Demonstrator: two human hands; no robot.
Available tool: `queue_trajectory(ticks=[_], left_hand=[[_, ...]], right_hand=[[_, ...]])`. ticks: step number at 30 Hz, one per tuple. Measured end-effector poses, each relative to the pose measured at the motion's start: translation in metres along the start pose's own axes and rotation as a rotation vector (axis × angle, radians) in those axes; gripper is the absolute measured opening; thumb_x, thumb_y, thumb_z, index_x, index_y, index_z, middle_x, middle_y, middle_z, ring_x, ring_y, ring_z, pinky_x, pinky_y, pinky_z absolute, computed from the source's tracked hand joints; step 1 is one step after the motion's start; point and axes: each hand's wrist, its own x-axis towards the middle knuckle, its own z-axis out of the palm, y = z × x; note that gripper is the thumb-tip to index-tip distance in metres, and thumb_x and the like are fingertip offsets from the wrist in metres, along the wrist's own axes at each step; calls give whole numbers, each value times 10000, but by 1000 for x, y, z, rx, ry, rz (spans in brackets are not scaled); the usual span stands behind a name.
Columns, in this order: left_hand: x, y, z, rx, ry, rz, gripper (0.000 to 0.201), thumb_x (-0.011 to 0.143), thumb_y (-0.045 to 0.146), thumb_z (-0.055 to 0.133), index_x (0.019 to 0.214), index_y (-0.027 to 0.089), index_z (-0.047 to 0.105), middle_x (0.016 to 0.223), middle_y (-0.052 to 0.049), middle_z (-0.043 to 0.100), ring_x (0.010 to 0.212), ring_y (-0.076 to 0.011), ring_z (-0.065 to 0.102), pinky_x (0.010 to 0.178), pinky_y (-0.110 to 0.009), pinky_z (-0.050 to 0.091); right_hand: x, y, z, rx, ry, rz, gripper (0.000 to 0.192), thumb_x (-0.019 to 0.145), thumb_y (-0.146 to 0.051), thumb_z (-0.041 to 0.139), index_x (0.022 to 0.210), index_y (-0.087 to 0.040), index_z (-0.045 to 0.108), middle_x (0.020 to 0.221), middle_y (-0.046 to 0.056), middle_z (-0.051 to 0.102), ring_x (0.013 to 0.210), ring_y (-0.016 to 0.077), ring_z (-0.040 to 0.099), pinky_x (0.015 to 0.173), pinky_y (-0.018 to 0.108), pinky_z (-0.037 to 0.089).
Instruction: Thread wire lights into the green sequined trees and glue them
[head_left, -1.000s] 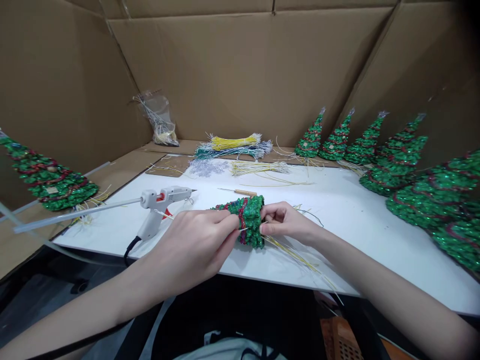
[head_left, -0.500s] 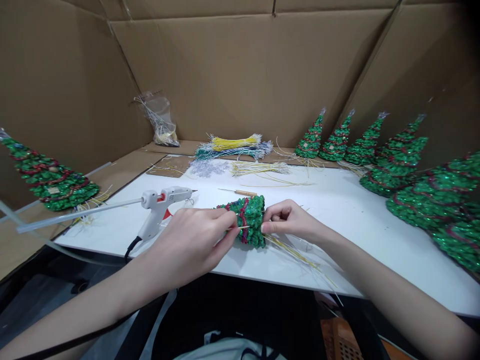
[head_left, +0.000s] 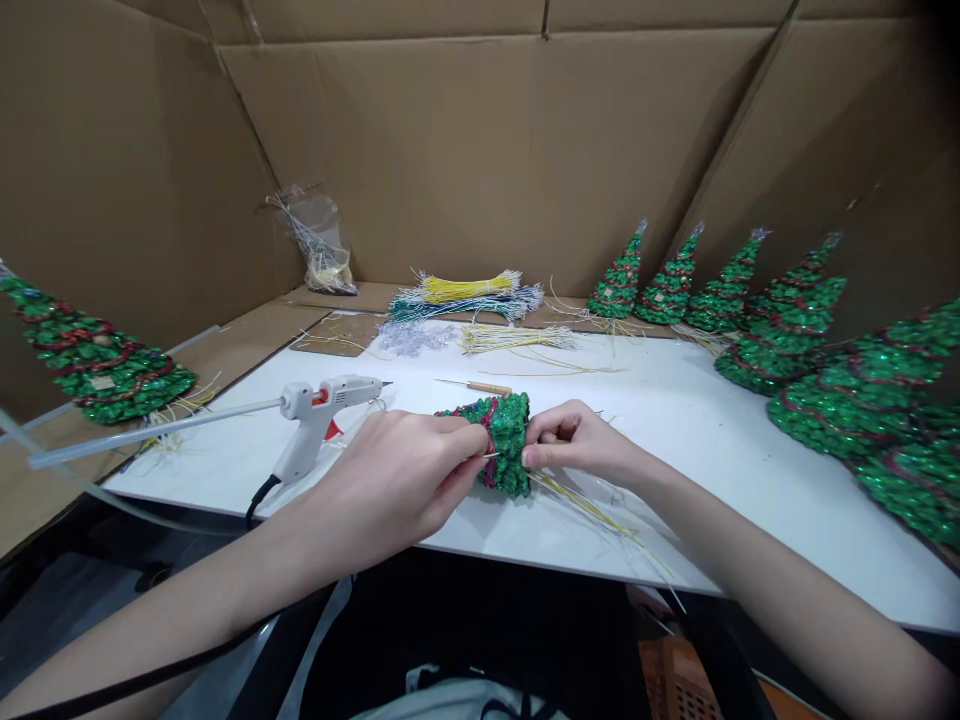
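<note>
Green tinsel tree [head_left: 511, 440] lies on its side at the near middle of the white tabletop [head_left: 697, 400], its base facing right. Compared with half a second ago, the left hand [head_left: 416, 468] has moved a little to the right, so its fingertips now cover more of the tree's red garland and less of the thin pale strand [head_left: 491, 455] shows beyond them. Thumb and forefinger are pinched together on that strand. The right hand [head_left: 574, 440] keeps its place at the base rim, fingers curled against it; whether they grip the rim or a wire end behind it, I cannot tell. Yellow and white wires [head_left: 589, 508] trail from the base toward the near right, much as before. I judge the change a small adjustment of the strand, with the tree held steady.
</note>
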Motion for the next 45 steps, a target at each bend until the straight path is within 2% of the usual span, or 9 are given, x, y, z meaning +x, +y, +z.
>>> queue_trajectory(ticks=[9,15,19,24,37,41,45], left_hand=[[7,2,4,33,-102,-48,214,940,249,463,757,192,558,697,22,635,540,-126,509,518,-270,209],[-6,-8,-7,-161,-140,-151,214,959,314,479,820,218,609,638,42,590,559,-106,500,544,-239,268],[-10,-13,-7,-235,-117,-164,174,941,287,499,833,220,618,661,50,594,564,-90,482,537,-221,276],[-5,-11,-4,-210,-74,-119,128,895,220,520,815,221,619,643,53,576,558,-91,471,536,-229,268],[3,-7,-6,-139,-105,-77,163,895,224,504,784,212,623,630,37,595,546,-103,504,540,-242,266],[7,-4,0,-90,-126,-78,198,911,250,483,777,210,622,655,21,628,568,-118,550,544,-246,258],[11,0,7,-8,-77,-57,207,917,242,478,745,200,587,676,18,637,568,-126,553,531,-257,216]], right_hand=[[1,1,1,28,-22,-9,316,629,-398,847,635,-124,689,450,-95,265,475,52,190,477,256,134],[1,2,0,24,-3,2,316,641,-390,840,613,-124,672,450,-89,293,476,55,223,475,253,142],[1,3,0,28,-8,24,333,638,-395,839,592,-125,650,447,-87,309,472,54,233,470,250,145],[2,3,-1,70,-6,44,330,622,-373,848,583,-127,632,445,-87,342,462,51,236,462,247,139],[4,3,-2,117,-68,43,304,637,-353,841,620,-121,644,467,-87,378,461,46,259,452,230,177],[5,5,-3,93,-83,35,309,660,-376,826,642,-120,653,468,-84,389,458,46,264,447,229,171],[4,5,-3,81,-79,50,332,665,-401,820,635,-123,641,462,-86,376,449,45,257,440,232,167]])
